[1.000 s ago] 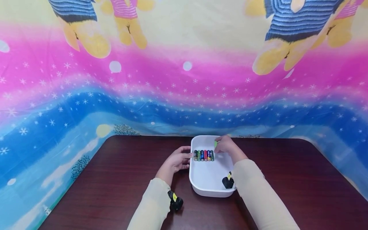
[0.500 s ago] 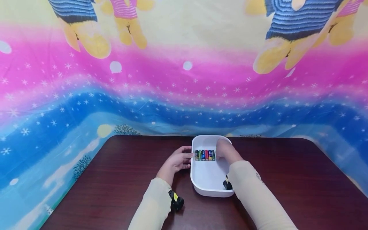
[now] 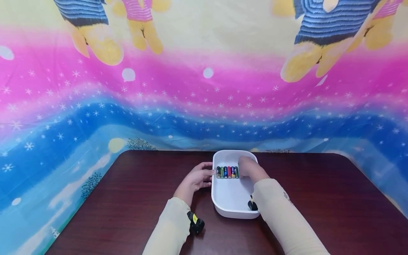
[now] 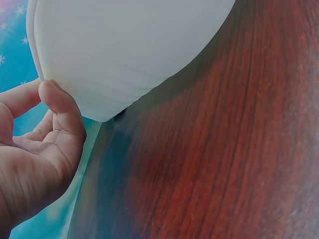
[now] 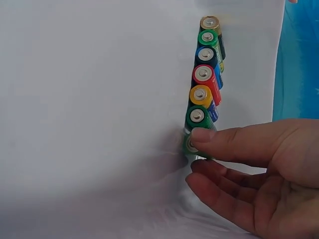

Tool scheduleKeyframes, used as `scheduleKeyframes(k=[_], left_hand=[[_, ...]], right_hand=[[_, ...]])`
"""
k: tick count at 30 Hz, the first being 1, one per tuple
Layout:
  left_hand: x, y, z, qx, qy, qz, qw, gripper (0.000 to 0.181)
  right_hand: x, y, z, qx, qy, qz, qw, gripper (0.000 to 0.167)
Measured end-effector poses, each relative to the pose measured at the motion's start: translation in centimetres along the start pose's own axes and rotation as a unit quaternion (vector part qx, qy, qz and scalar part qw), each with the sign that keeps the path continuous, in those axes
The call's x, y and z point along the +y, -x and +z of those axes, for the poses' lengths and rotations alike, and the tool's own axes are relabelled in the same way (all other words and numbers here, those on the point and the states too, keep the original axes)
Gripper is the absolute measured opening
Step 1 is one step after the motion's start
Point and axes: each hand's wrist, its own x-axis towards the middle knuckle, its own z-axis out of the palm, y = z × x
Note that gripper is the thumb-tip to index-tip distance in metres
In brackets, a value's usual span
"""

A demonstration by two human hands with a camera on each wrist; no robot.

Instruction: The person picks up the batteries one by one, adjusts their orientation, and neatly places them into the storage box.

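A white plastic tray (image 3: pixel 234 203) lies lengthwise on the table. Across it, side by side, runs a row of several AA-size batteries (image 3: pixel 227 172) in different colours. Inside the tray, my right hand (image 3: pixel 249 167) is at the right end of this row. In the right wrist view its thumb and fingers pinch a green battery (image 5: pixel 188 145), mostly covered by the thumb, beside another green one (image 5: pixel 197 115). My left hand (image 3: pixel 198 177) holds the tray's left rim, with thumb and a finger at the edge (image 4: pixel 35 55) in the left wrist view.
The dark red-brown wooden table (image 3: pixel 153 184) extends on both sides of the tray. A colourful printed cloth (image 3: pixel 178 88) hangs behind it. Black wrist cameras (image 3: pixel 196 224) are on both sleeves, the right one over the tray's near right corner.
My right hand has lowered into the tray with the green battery, down to the right end of the row, then stayed there. The left hand has kept its place at the rim.
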Motion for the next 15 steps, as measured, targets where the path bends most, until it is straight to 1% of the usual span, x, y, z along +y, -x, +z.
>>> scheduleKeyframes(k=[4,10,15], left_hand=[[-0.14,-0.10,-0.05,0.000,0.004,0.001,1.0000,0.045],[-0.11,-0.15,-0.12,-0.010,0.008,0.006,0.9999,0.047],[0.01,-0.19,-0.11,-0.015,0.007,0.011,0.9998,0.048]], right_hand=[[0.07,0.01,0.06,-0.008,-0.013,-0.001,0.9999,0.041],[0.09,0.21,-0.23,-0.001,-0.022,-0.017,0.9996,0.047],[-0.10,0.42,-0.62,0.004,-0.023,-0.019,0.9996,0.045]])
